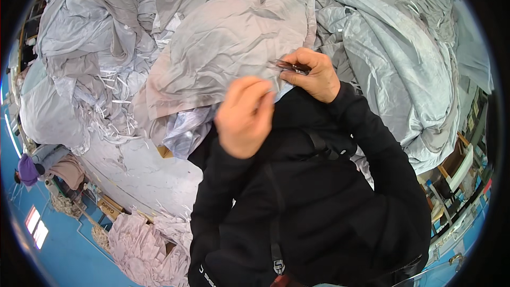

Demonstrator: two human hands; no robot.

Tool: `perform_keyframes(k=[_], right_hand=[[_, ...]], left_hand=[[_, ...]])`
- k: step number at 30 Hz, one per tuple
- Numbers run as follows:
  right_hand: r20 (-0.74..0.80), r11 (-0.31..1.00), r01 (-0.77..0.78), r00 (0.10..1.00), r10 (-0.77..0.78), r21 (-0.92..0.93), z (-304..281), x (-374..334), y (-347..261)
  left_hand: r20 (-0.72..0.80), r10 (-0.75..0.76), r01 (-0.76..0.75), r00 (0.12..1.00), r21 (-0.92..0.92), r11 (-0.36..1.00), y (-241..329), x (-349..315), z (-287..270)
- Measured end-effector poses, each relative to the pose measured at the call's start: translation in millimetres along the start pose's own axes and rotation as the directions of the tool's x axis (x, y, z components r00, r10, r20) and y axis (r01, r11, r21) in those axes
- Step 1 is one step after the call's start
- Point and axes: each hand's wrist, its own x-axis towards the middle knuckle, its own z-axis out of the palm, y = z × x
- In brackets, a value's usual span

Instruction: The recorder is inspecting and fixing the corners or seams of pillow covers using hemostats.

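My right hand grips a small dark pair of thread snips, their pointed tips facing left over a piece of pinkish-grey fabric. The cloth lies wrinkled in front of me, its near edge reaching my lap. Slightly blurred, my left hand is raised over the near edge of this cloth, fingers curled toward the thumb. Whatever those fingers may pinch is too small or hidden to make out. A bluish-white bunched cloth shows beneath the pinkish-grey one, beside my left wrist.
Heaps of grey fabric with white strips lie at the far left. Another large pale grey pile rises on the right. A white marbled surface shows at left, with a pinkish cloth pile below it, near the blue floor.
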Motion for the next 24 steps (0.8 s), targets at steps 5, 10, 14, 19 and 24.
perform_keyframes(k=[5, 10, 14, 19, 24], right_hand=[[-0.056, 0.998, 0.062, 0.996, -0.062, -0.011, 6, 2, 5], [-0.131, 0.987, 0.011, 0.991, 0.011, 0.161, -2, 2, 15], [-0.143, 0.983, 0.006, 0.990, 0.021, 0.186, -10, -2, 12], [-0.073, 0.976, -0.024, 0.997, 0.040, 0.216, -15, -10, 5], [-0.111, 0.969, -0.021, 0.993, 0.050, 0.246, -13, -10, 2]], left_hand=[[-0.055, 0.083, -0.074, 0.995, 0.147, 0.986, -33, 5, 47], [-0.006, -0.022, 0.023, 1.000, 0.133, 0.991, -27, 7, 47], [0.015, -0.071, 0.068, 0.997, 0.171, 0.983, -26, 8, 45], [0.038, -0.071, 0.059, 0.997, 0.259, 0.964, -21, 14, 46], [0.038, 0.005, -0.019, 0.999, 0.368, 0.930, -21, 20, 50]])
